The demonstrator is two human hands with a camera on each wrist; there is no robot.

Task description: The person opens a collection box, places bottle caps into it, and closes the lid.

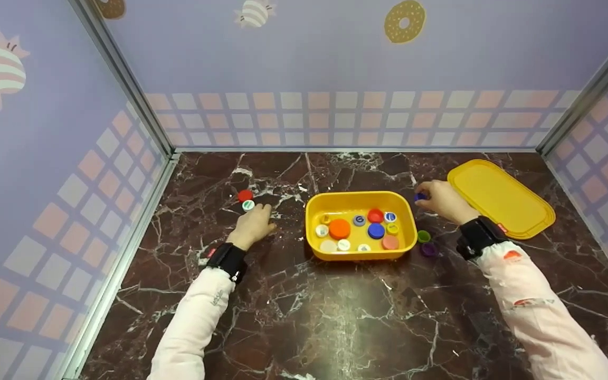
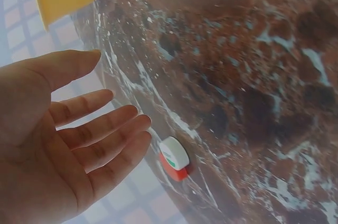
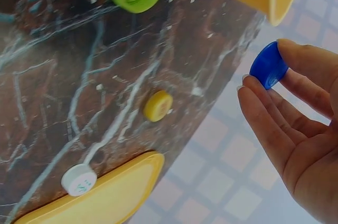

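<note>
Between its thumb and fingertips my right hand (image 1: 445, 201) pinches a blue bottle cap (image 3: 268, 66), held above the table right of a yellow box (image 1: 359, 255). Several bottle caps of different colours lie in that box, among them an orange cap (image 1: 339, 229) and another blue one (image 1: 376, 230). To the left, my left hand (image 1: 254, 226) has relaxed fingers and holds nothing. Nearest to it are a white cap (image 2: 174, 152) with a green mark and a red cap (image 2: 181, 174), lying close together on the table; the fingers do not touch them in the left wrist view.
A yellow lid (image 1: 499, 198) lies at the right. A green cap (image 1: 424, 236) and a purple cap (image 1: 428, 249) are just right of the box. The right wrist view also has a yellow cap (image 3: 158, 105) and a white cap (image 3: 79, 179) by the lid. Patterned walls (image 1: 335, 63) enclose the table.
</note>
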